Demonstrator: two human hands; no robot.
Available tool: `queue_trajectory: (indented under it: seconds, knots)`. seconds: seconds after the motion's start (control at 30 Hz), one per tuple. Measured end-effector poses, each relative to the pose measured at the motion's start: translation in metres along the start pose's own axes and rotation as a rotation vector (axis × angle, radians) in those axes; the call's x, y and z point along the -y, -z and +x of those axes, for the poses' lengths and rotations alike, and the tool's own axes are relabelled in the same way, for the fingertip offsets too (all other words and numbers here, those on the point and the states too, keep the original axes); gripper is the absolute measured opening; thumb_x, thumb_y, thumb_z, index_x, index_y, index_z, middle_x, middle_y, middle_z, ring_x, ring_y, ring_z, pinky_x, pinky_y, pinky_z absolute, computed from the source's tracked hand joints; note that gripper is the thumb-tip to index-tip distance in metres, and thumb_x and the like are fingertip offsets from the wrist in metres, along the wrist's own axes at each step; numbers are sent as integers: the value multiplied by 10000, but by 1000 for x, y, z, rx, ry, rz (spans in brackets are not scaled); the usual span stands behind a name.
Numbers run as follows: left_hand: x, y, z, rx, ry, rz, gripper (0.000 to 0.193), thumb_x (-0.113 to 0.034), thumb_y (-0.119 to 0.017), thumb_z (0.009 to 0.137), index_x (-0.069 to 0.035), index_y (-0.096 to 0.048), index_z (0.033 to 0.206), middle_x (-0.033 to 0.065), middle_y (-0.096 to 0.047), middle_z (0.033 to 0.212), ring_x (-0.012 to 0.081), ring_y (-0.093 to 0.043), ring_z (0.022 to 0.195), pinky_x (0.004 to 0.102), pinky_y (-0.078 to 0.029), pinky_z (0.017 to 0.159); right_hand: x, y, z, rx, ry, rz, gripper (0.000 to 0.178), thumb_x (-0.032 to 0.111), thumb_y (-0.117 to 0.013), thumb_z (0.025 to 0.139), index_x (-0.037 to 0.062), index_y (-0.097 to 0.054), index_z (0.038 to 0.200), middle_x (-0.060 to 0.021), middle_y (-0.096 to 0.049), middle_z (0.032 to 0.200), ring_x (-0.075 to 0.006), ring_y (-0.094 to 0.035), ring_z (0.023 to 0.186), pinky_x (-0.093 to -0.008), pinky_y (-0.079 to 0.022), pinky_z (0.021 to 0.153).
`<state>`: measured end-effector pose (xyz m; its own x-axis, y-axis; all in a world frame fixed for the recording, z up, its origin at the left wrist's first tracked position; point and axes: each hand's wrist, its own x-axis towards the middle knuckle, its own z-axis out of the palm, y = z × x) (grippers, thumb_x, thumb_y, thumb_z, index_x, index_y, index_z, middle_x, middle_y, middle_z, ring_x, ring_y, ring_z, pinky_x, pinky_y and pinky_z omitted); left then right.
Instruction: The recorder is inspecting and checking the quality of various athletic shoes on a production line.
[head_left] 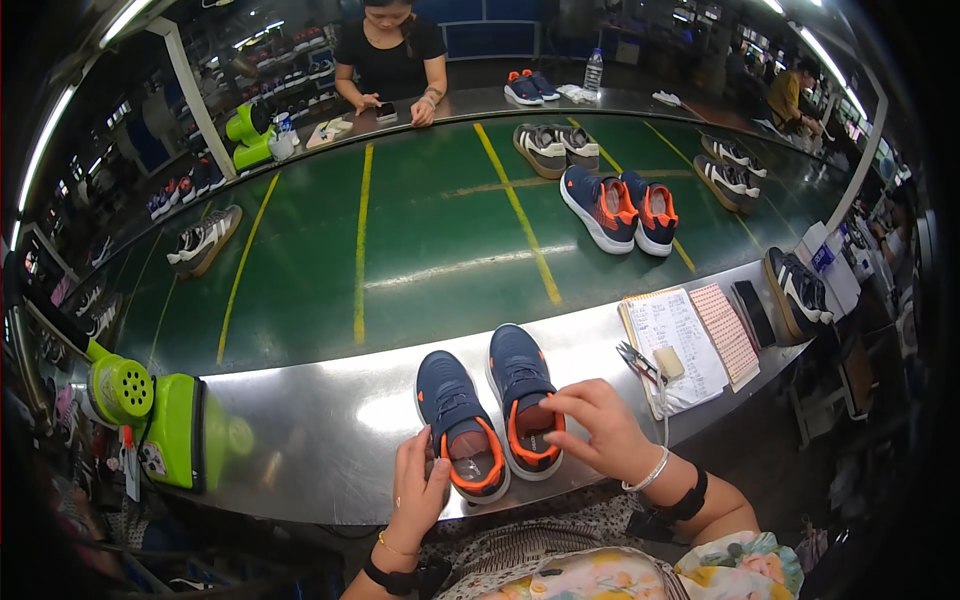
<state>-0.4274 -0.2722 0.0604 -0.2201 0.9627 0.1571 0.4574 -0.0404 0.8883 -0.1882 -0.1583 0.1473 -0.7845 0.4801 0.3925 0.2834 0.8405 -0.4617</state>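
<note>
Two navy sneakers with orange collars and white soles stand side by side on the metal ledge, toes pointing away from me. My left hand (417, 483) rests against the outer side of the left sneaker (447, 392), near its heel, with fingers stretched out and the thumb apart. Over the opening of the right sneaker (520, 365) is my right hand (603, 430). Its thumb and fingers are spread, with the fingertips close to the strap and tongue; whether they touch is hard to tell. Neither hand is wrapped round a shoe.
A green conveyor (420, 230) with yellow lines carries another navy-orange pair (610, 215) and grey sneakers (205, 240). Right on the ledge lie a notebook (690, 345), thread snips (640, 362) and a phone (753, 312). A lime-green machine (175, 430) stands left. A person (390, 60) sits opposite.
</note>
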Motion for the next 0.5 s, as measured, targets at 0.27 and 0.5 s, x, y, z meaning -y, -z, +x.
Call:
queue_trajectory:
  seconds: [0.27, 0.5]
  knots:
    - [-16, -1, 11, 74, 86, -21, 643, -177, -618, 789, 45, -343, 1326, 184, -434, 1174, 266, -506, 1037, 325, -436, 876, -26, -42, -22, -47, -793, 574, 622, 260, -640, 823, 60, -363, 1342, -187, -506, 1169, -243, -575, 981, -336, -471, 840]
    - [-18, -1, 8, -35, 500, -896, 439, -8, -502, 817, 3, -458, 1253, 102, -543, 1117, 202, -549, 1032, 305, -435, 899, -27, -50, -35, -321, -844, 1098, 495, 136, -551, 856, 19, -393, 1309, -134, -548, 1169, -198, -575, 1003, -290, -454, 868]
